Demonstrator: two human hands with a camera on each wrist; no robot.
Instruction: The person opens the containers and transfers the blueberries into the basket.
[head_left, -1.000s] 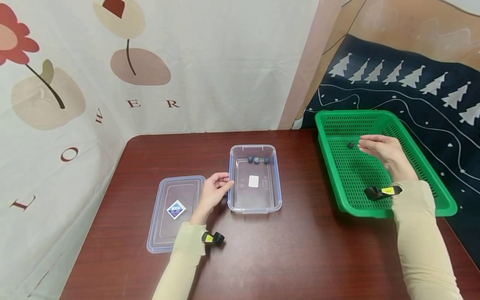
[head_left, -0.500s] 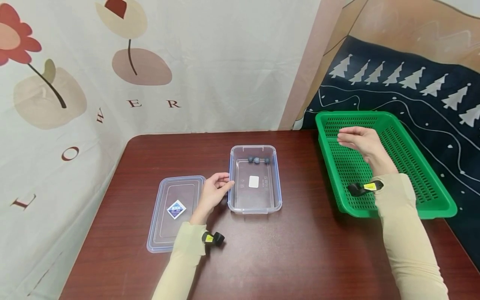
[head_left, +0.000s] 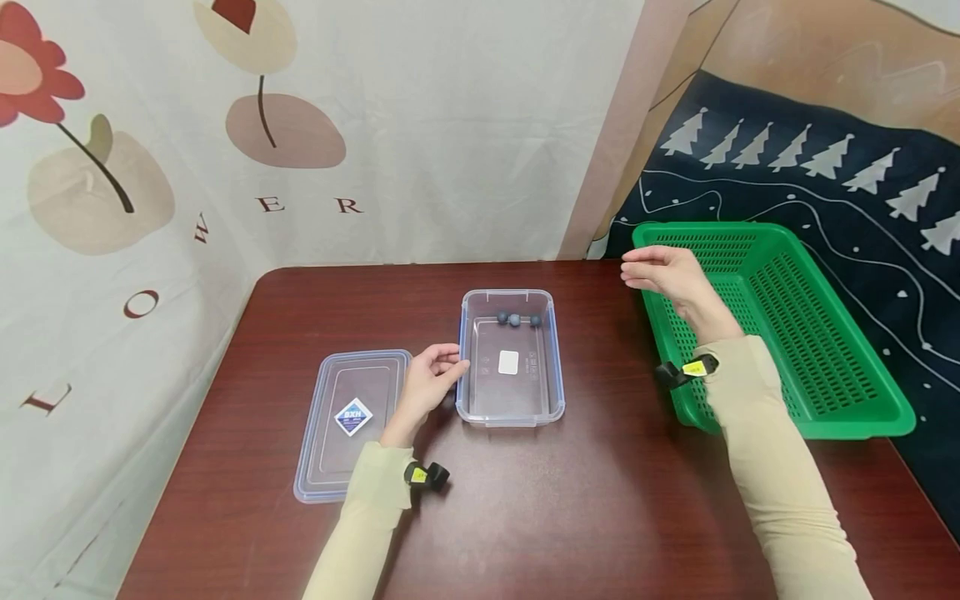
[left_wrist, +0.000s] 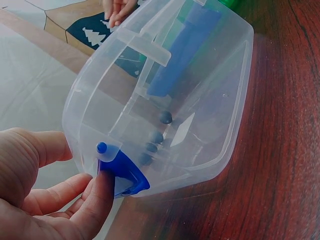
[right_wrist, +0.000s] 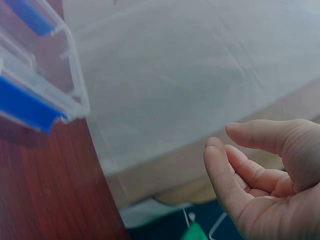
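Observation:
An uncovered clear plastic food container [head_left: 508, 400] with blue latches stands on the table. Small dark blue balls [head_left: 514, 319], resembling blueberries, lie at its far end; the left wrist view shows them close together. My left hand [head_left: 431, 383] holds the container by its left side, one digit pressed on a blue latch [left_wrist: 122, 172]. My right hand [head_left: 675, 283] hangs over the left rim of the green basket [head_left: 832, 333]. Its thumb and fingers are bent loosely, with a gap at the tips [right_wrist: 215, 143] and nothing visible between them. The hand and sleeve cover part of the basket.
The clear lid [head_left: 322, 458] with a blue diamond label lies flat on the table [head_left: 592, 508], left of the container. Patterned cloths hang behind: a pale curtain [head_left: 465, 142] and a dark blue one with white trees [head_left: 802, 200].
My right hand has moved left from the middle of the basket to its left rim. A dark ball seen in the basket beside it is now hidden. My left hand stays put.

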